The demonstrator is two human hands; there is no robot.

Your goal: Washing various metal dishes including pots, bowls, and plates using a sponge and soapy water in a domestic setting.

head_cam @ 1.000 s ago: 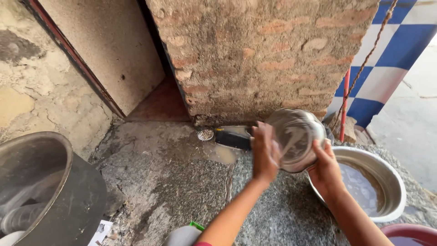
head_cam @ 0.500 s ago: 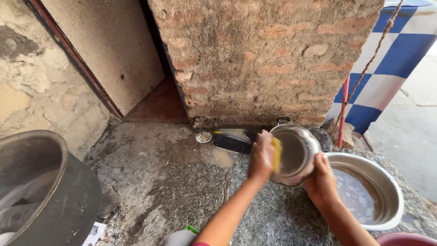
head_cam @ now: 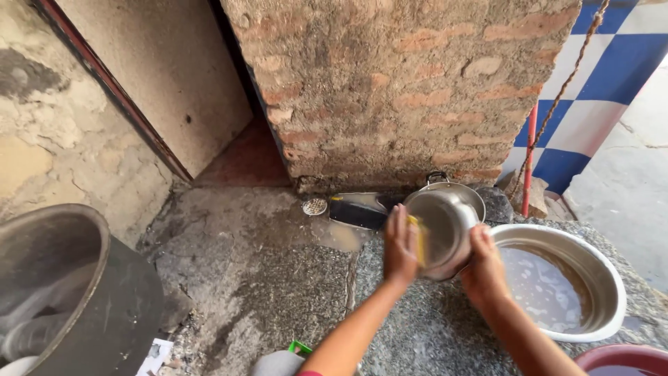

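Two hands on one steel pot (head_cam: 445,226): right hand (head_cam: 482,270) gripping it, left hand (head_cam: 401,247) clasping yellow sponge (head_cam: 417,240).

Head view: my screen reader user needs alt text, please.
Two bare hands hold a steel pot tilted: the left hand presses a yellow scrubber inside, the right hand grips its side. A water-filled basin sits right, below a brick wall.

Pot (head_cam: 442,230) left of water basin (head_cam: 598,275)

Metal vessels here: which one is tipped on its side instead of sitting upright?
The small steel pot held between both hands is tipped, mouth facing the person. The water-filled basin at right and the big dark pot at left sit upright.
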